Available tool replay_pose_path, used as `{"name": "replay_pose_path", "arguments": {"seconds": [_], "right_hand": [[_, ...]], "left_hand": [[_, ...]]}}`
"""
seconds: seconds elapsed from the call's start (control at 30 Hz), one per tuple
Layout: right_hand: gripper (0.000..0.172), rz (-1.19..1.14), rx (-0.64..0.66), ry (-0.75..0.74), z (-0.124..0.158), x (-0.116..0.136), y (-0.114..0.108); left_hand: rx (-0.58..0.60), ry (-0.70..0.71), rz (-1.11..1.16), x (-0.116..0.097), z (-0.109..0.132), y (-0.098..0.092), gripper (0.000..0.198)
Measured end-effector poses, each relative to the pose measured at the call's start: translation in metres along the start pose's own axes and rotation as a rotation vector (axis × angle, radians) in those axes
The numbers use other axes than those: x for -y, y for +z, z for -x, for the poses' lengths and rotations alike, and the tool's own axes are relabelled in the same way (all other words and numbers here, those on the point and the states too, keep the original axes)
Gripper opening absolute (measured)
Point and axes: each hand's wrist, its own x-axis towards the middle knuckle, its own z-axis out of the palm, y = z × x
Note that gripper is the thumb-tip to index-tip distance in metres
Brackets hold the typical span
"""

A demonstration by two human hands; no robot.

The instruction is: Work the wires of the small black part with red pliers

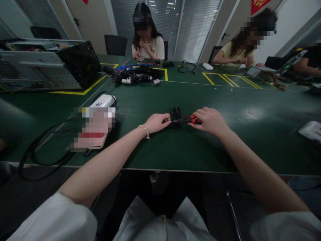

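Red-handled pliers [193, 119] are gripped in my right hand [210, 121], their dark jaws pointing left. The jaw tips reach the fingertips of my left hand [157, 123], which are pinched together. What the left fingers hold is too small to make out; it may join the dark cable just below. A small black bundle [176, 112] lies on the green table right behind the jaws. More dark cable [175, 125] rests under the left fingertips. A chain bracelet [144, 131] circles my left wrist.
At left are a phone [96, 132], a white power strip [105, 100] and looped black cable [40, 147]. Behind them stands an opened computer case [47, 65]. Tangled cables [140, 74] lie mid-table. Two people sit opposite; another person's arm shows far right. A white device [311, 130] sits at right.
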Motion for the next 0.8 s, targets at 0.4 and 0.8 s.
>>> {"name": "replay_pose_path", "arguments": {"seconds": [0.4, 0.8], "right_hand": [[0.041, 0.025, -0.005, -0.022, 0.001, -0.003, -0.001], [0.040, -0.037, 0.024, -0.093, 0.001, -0.005, -0.011]], "left_hand": [[0.030, -0.018, 0.011, -0.005, 0.001, -0.004, 0.017], [0.020, -0.020, 0.004, -0.004, 0.002, -0.004, 0.015]]}}
